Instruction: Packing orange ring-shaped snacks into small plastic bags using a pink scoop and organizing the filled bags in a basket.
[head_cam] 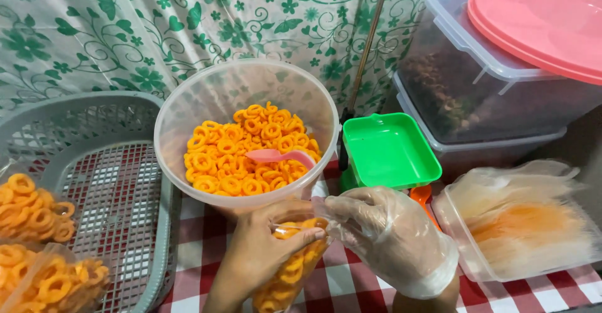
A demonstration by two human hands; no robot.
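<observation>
Head cam: your left hand [260, 250] & gloved right hand [385, 234] both grip clear bag [291, 275], packed w/ orange ring snacks.

A small clear plastic bag [290, 275], packed with orange ring-shaped snacks, stands roughly upright just in front of the big round tub, its open top pinched between the bare left hand [260, 250] and the gloved right hand [389, 238]

Orange ring snacks [248, 153] in clear tub [188, 100], pink scoop [279, 156]. Green tray [389, 150] right. Grey basket [119, 194] left. Red-white checked tablecloth [338, 285]. Far curtain [188, 18]: white, green floral.
</observation>
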